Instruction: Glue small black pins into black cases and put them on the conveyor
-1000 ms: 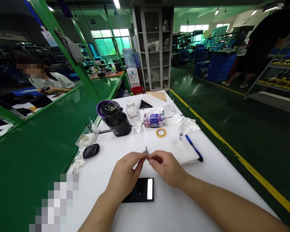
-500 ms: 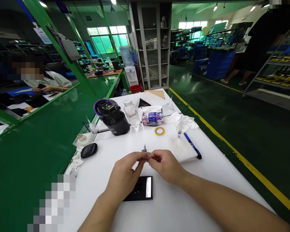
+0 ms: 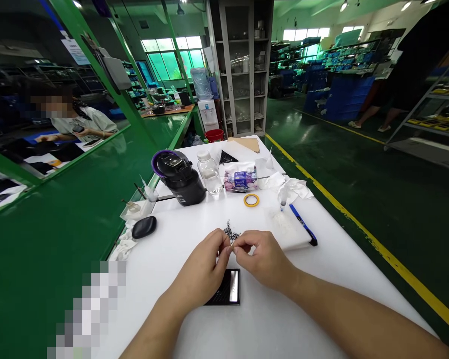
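My left hand (image 3: pixel 205 267) and my right hand (image 3: pixel 264 259) meet fingertip to fingertip above the white table (image 3: pixel 277 324). Both are closed in a pinch; whatever lies between the fingertips is too small to make out. Just beyond them is a loose pile of small black pieces (image 3: pixel 231 231). Below my left hand lies a flat black rectangular panel (image 3: pixel 224 294) with a silver-white strip (image 3: pixel 234 286) along its right end; my hand and wrist hide part of it.
A black flask (image 3: pixel 183 182), a clear bottle (image 3: pixel 209 174), a tissue pack (image 3: pixel 241 178) and a yellow tape roll (image 3: pixel 251 200) stand or lie farther back. A blue cutter (image 3: pixel 303 224) lies to the right, a black oval case (image 3: pixel 144 227) to the left. Another person (image 3: pixel 86 119) sits at the left bench.
My left fingers have curled into a tighter pinch against my right fingertips. More of the small black pile shows. The whole view has shifted slightly, and the seated person's hands have moved apart.
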Demonstrator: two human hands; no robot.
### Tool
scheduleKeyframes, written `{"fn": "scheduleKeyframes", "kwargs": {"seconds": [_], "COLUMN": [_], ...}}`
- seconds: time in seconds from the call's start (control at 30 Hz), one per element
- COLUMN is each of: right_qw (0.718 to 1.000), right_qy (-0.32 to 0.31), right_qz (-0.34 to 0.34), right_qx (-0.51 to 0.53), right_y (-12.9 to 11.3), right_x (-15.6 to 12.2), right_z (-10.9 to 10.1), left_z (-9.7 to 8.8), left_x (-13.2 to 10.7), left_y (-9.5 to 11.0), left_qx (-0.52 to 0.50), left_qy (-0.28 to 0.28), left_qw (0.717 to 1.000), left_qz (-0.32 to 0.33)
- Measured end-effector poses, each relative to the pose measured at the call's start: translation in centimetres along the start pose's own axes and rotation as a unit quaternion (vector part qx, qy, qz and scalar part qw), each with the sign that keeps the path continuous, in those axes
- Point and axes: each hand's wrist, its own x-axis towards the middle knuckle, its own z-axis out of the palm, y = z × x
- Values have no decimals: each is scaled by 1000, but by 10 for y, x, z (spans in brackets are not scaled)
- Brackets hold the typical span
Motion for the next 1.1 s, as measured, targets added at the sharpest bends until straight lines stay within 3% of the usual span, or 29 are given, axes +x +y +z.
{"fn": "scheduleKeyframes", "kwargs": {"seconds": [0.13, 0.23, 0.3, 0.37, 0.47, 0.57, 0.67, 1.1], "right_qw": [997, 996, 977, 957, 934, 922, 918, 908], "right_qy": [29, -15, -59, -100, -134, -136, -138, -152], "right_qz": [-54, 56, 137, 178, 205, 215, 212, 211], "right_qx": [-49, 66, 151, 204, 259, 291, 305, 328], "right_y": [-2, 0, 4, 8, 11, 10, 7, 7], "right_x": [1, 5, 9, 12, 16, 15, 13, 12], "right_z": [0, -4, -7, -10, -12, -12, -12, -12], "left_z": [7, 8, 6, 3, -2, -2, 1, 2], "left_x": [0, 1, 2, 2, 1, -2, -3, -2], "left_y": [5, 6, 5, 4, 1, 0, -1, -1], "left_qx": [-14, -52, -76, -91, -56, 0, 30, 52], "left_qy": [13, 14, 6, 9, 84, 160, 177, 180], "left_qw": [999, 998, 997, 996, 994, 973, 955, 956], "left_qz": [-34, -25, -24, -16, 51, 164, 236, 223]}}
